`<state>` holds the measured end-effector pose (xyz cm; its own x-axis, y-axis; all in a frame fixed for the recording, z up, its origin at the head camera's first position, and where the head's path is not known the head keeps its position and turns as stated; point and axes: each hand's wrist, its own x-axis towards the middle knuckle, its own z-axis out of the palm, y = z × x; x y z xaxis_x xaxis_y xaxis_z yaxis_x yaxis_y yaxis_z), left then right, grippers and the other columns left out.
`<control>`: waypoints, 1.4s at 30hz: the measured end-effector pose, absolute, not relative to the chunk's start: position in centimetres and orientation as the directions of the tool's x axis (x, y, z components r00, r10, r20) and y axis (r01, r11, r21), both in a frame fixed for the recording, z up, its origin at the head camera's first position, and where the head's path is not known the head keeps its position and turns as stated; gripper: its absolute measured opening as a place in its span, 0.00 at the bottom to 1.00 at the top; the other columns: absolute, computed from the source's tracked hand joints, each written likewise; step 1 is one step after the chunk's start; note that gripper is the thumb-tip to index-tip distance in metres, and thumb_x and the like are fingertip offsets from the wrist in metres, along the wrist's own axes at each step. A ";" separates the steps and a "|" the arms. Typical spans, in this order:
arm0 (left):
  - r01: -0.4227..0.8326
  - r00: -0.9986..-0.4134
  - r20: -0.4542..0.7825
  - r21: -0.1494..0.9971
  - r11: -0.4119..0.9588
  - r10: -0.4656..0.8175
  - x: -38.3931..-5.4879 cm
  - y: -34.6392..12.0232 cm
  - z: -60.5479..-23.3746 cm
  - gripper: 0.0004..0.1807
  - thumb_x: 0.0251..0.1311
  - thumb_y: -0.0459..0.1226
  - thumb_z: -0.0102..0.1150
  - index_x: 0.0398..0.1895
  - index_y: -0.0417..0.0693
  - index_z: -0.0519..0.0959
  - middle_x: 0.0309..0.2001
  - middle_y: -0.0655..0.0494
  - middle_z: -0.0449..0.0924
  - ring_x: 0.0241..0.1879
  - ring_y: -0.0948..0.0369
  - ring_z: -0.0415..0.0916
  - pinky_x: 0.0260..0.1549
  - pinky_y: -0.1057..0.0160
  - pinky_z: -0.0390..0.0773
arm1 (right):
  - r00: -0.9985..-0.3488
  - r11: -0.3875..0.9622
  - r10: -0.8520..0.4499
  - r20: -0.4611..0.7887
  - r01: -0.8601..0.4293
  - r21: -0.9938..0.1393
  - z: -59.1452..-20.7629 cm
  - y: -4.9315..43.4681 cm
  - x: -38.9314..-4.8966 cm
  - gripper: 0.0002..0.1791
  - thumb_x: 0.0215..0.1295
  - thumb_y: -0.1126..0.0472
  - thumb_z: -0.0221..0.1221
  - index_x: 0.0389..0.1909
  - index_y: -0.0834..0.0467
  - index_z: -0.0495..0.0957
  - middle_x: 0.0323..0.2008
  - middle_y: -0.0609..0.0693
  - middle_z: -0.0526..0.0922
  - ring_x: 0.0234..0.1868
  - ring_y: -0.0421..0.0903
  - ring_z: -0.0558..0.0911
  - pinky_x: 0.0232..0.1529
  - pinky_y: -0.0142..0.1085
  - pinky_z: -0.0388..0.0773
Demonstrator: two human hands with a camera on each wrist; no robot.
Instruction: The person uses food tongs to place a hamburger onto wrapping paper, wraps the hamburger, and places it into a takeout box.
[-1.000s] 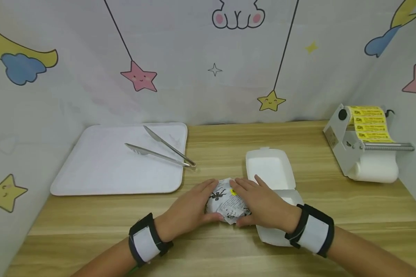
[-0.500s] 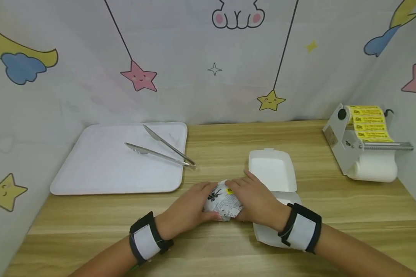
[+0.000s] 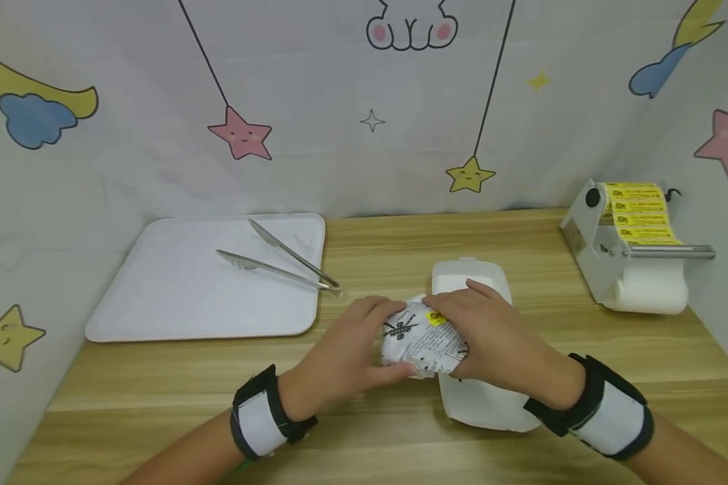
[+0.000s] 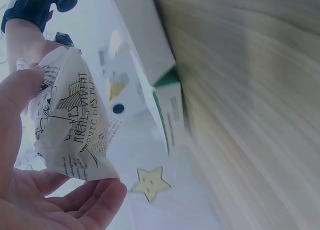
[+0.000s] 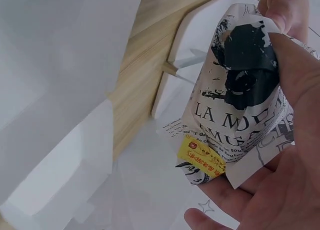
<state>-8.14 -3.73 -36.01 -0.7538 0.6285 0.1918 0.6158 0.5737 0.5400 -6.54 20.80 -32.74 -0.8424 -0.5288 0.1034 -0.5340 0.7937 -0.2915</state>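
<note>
Between both hands is a rounded package wrapped in white printed paper [image 3: 421, 340], with a yellow sticker [image 5: 200, 155] on it. My left hand [image 3: 348, 350] grips its left side, thumb at the near edge and fingers over the far edge. On the opposite side, my right hand [image 3: 497, 337] holds it the same way. The left wrist view shows the package [image 4: 72, 117] raised above the tabletop. Just right of it and partly under my right hand stands a white clamshell takeout box [image 3: 485, 407], lid folded back. My right hand and forearm hide part of the box.
A white tray [image 3: 176, 289] lies at the left, with metal tongs [image 3: 279, 273] resting on it, their hinge end past its right edge. At the back right stands a label dispenser [image 3: 633, 249] with a roll of yellow stickers. A patterned cloth backdrop [image 3: 315, 135] closes off the back.
Both hands have lifted the wrapped package and shifted it to the right, so it now overlaps the box's left edge in the head view. The tray, tongs and dispenser stay put.
</note>
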 end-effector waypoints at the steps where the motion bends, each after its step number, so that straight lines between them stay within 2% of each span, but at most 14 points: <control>1: 0.616 -0.748 0.182 0.548 0.566 0.638 -8.1 -3.1 -36.0 0.46 0.57 0.53 0.79 0.74 0.44 0.71 0.67 0.45 0.75 0.66 0.51 0.74 0.65 0.52 0.79 | -0.849 0.801 -0.520 0.091 -0.521 -0.295 -32.8 21.4 -6.3 0.53 0.35 0.61 0.88 0.69 0.61 0.76 0.63 0.52 0.84 0.65 0.56 0.81 0.74 0.66 0.62; 7: 0.640 -0.695 0.124 0.556 0.531 0.708 -7.6 0.5 -36.8 0.45 0.61 0.56 0.75 0.75 0.45 0.70 0.68 0.49 0.75 0.65 0.57 0.74 0.65 0.60 0.77 | -0.887 0.839 -0.458 0.054 -0.451 -0.304 -34.1 25.1 -4.5 0.54 0.31 0.60 0.89 0.67 0.61 0.77 0.61 0.52 0.85 0.61 0.56 0.83 0.72 0.66 0.65; 11: 0.683 -0.657 0.125 0.516 0.517 0.743 -7.3 2.2 -37.6 0.44 0.61 0.59 0.73 0.73 0.44 0.72 0.64 0.51 0.77 0.61 0.59 0.75 0.63 0.65 0.77 | -0.900 0.855 -0.435 0.034 -0.425 -0.298 -35.3 26.9 -3.5 0.55 0.29 0.57 0.90 0.66 0.60 0.78 0.59 0.50 0.85 0.57 0.55 0.83 0.70 0.64 0.66; 16: 0.697 -0.651 0.102 0.473 0.539 0.752 -7.0 3.3 -38.4 0.44 0.61 0.61 0.72 0.72 0.45 0.73 0.61 0.53 0.78 0.58 0.62 0.75 0.60 0.68 0.77 | -0.908 0.864 -0.419 0.006 -0.401 -0.304 -36.6 27.8 -3.0 0.55 0.28 0.58 0.90 0.66 0.58 0.79 0.58 0.50 0.86 0.56 0.54 0.84 0.71 0.65 0.64; 24: 0.708 -0.652 0.070 0.413 0.573 0.755 -7.0 3.2 -39.2 0.43 0.60 0.64 0.71 0.70 0.47 0.75 0.61 0.54 0.80 0.58 0.61 0.76 0.58 0.66 0.78 | -0.895 0.856 -0.446 0.030 -0.436 -0.277 -38.4 27.4 -3.2 0.54 0.27 0.59 0.90 0.65 0.59 0.79 0.60 0.51 0.86 0.59 0.54 0.85 0.70 0.65 0.67; 32: 0.737 -0.655 0.057 0.267 0.621 0.753 -6.7 3.1 -39.6 0.40 0.57 0.68 0.69 0.62 0.51 0.80 0.59 0.59 0.82 0.59 0.61 0.72 0.60 0.63 0.76 | -0.901 0.875 -0.430 -0.061 -0.399 -0.274 -39.4 26.6 -3.3 0.54 0.31 0.52 0.90 0.66 0.58 0.78 0.61 0.54 0.85 0.62 0.59 0.83 0.69 0.70 0.65; 38: 0.749 -0.645 0.037 0.225 0.623 0.763 -6.7 3.3 -39.5 0.41 0.57 0.69 0.69 0.61 0.50 0.79 0.59 0.56 0.81 0.58 0.60 0.72 0.56 0.62 0.76 | -0.900 0.874 -0.432 -0.053 -0.404 -0.269 -39.6 26.4 -3.0 0.55 0.33 0.53 0.89 0.68 0.58 0.76 0.65 0.56 0.82 0.66 0.59 0.80 0.70 0.71 0.65; 42: 0.749 -0.645 0.028 0.221 0.624 0.764 -6.7 3.4 -39.6 0.42 0.57 0.69 0.69 0.62 0.49 0.78 0.60 0.55 0.80 0.58 0.60 0.72 0.57 0.62 0.76 | -0.893 0.858 -0.450 -0.012 -0.428 -0.283 -39.8 26.6 -2.7 0.56 0.35 0.53 0.88 0.70 0.58 0.74 0.68 0.57 0.79 0.67 0.59 0.78 0.68 0.67 0.69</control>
